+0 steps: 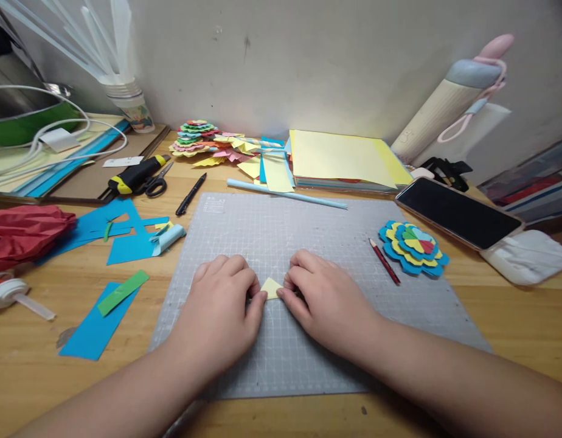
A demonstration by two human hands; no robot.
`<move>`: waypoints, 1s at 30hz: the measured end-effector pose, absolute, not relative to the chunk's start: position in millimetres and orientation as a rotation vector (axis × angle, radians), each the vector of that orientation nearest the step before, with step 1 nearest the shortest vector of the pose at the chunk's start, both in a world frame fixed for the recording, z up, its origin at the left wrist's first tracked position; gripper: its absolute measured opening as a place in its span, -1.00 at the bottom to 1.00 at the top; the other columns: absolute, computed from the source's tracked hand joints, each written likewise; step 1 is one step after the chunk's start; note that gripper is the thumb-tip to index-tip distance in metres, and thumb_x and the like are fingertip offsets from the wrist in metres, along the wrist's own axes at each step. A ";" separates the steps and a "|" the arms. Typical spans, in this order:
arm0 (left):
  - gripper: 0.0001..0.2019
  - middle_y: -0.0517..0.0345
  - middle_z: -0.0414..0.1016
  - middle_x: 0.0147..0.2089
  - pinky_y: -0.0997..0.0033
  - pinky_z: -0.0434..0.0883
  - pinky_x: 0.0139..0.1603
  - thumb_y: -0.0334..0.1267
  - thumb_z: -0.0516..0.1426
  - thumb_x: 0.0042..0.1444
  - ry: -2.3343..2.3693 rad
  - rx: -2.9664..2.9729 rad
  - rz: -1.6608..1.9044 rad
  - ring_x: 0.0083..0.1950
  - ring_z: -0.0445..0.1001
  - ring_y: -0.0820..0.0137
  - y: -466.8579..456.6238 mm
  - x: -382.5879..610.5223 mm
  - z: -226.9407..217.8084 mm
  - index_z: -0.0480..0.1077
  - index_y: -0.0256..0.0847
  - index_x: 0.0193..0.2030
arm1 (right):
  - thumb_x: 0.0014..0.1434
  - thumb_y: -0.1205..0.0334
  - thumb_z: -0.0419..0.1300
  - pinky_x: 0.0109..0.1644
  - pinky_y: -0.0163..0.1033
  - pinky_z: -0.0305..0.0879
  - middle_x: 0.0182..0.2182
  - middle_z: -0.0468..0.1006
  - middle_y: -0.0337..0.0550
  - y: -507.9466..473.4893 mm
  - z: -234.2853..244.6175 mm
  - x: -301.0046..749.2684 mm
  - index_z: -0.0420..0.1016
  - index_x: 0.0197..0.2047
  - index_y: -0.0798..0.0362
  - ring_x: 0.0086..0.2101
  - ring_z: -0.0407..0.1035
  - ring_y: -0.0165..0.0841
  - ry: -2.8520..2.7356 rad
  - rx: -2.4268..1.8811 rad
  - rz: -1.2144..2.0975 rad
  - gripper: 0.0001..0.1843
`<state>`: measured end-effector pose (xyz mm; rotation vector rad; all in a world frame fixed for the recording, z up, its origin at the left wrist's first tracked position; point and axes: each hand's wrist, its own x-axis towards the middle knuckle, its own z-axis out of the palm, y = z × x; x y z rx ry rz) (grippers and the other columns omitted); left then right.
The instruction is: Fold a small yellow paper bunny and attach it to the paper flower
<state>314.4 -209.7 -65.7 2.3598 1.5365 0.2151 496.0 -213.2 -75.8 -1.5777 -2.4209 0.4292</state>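
Note:
A small piece of pale yellow paper [271,288], showing as a folded, pointed shape, lies between my two hands on the grey cutting mat [281,359]. My left hand [228,298] is closed, its thumb and fingers pinching the paper's left corner. On the other side my right hand [324,298] pinches the right corner between thumb and fingertips. The paper's outer ends are hidden by my fingers. To the right on the mat are a short dark red pencil [385,261] and a layered paper flower [414,247] in blue and yellow with a multicoloured centre.
Left are blue paper strips [93,328], a glue gun [11,292], red crumpled paper [25,234], scissors [157,182] and a black pen [191,194]. Behind the mat lie a blue paper stick [285,193] and a paper stack [345,159]. A phone [458,210] rests at the right.

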 end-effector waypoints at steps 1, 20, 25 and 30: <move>-0.82 0.12 0.37 -0.30 0.07 0.21 -0.12 -0.24 0.02 0.21 1.538 2.363 0.211 -0.17 0.31 0.19 -209.8 314.3 -65.1 0.36 -0.17 -0.39 | 0.26 0.22 0.13 -0.26 -0.17 0.18 -0.29 0.40 -0.15 -212.9 -75.5 496.1 0.44 -0.38 0.09 -0.32 0.29 -0.31 -2.418 -1.575 0.439 -0.81; -0.78 0.06 0.39 -0.30 0.03 0.21 -0.11 -0.21 -0.01 0.21 1.587 2.486 0.098 -0.17 0.33 0.15 -210.7 314.0 -60.7 0.37 -0.18 -0.40 | 0.24 0.22 0.16 -0.27 -0.18 0.21 -0.25 0.39 -0.14 -209.1 -66.9 495.9 0.44 -0.38 0.11 -0.33 0.31 -0.33 -2.434 -1.643 0.503 -0.81; -0.78 0.04 0.37 -0.31 0.00 0.23 -0.12 -0.23 -0.02 0.20 1.598 2.525 0.040 -0.18 0.33 0.12 -212.0 312.9 -60.7 0.32 -0.18 -0.44 | 0.23 0.22 0.18 -0.27 -0.18 0.20 -0.24 0.40 -0.15 -209.1 -66.9 495.3 0.44 -0.39 0.10 -0.32 0.32 -0.33 -2.436 -1.655 0.519 -0.82; -0.78 0.06 0.35 -0.32 0.01 0.21 -0.13 -0.24 -0.03 0.21 1.589 2.544 0.041 -0.19 0.31 0.13 -213.3 312.1 -62.2 0.29 -0.17 -0.44 | 0.23 0.21 0.17 -0.27 -0.18 0.20 -0.24 0.39 -0.15 -210.2 -67.7 495.9 0.43 -0.38 0.10 -0.31 0.31 -0.33 -2.437 -1.642 0.524 -0.82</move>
